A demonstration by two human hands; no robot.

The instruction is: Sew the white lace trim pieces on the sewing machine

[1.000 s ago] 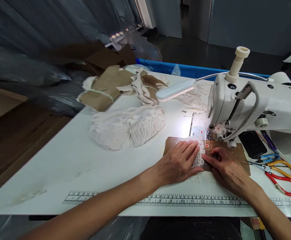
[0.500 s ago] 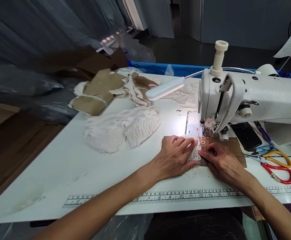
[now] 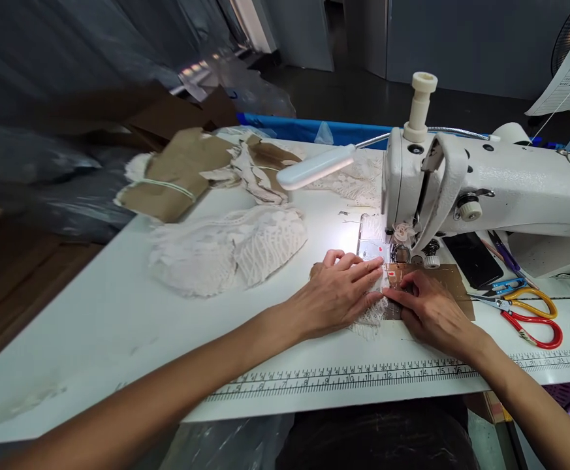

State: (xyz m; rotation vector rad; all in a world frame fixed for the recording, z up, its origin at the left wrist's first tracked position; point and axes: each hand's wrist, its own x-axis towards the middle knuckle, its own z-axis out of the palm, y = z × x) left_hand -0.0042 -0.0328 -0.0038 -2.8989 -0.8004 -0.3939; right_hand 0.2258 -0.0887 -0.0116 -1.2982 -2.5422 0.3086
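Note:
A strip of white lace [image 3: 370, 321] lies on the machine bed, its far end close to the presser foot [image 3: 392, 253] of the white sewing machine [image 3: 514, 189]. My left hand [image 3: 343, 290] rests flat over it, fingers stretched toward the foot and covering much of the lace. At the lace's right edge, my right hand [image 3: 424, 303] is closed, with thumb and forefinger pressed together on that edge. Its other fingers curl under the palm, partly hidden. Beneath both hands is a brown sheet [image 3: 454, 290] with a small red arrow mark near the foot.
Scissors [image 3: 534, 313] with yellow and red handles, blue snips [image 3: 507, 285] and a black phone [image 3: 473, 260] lie at the right. More white lace [image 3: 226, 251] and brown-wrapped bundles [image 3: 174, 173] occupy the left and back. A lamp [image 3: 316, 168] overhangs; a printed ruler [image 3: 331, 382] lines the front edge.
The view has shifted slightly, moving the scene left and up. My left hand has slid a little forward over the lace toward the presser foot. My right hand keeps its place at the lace edge.

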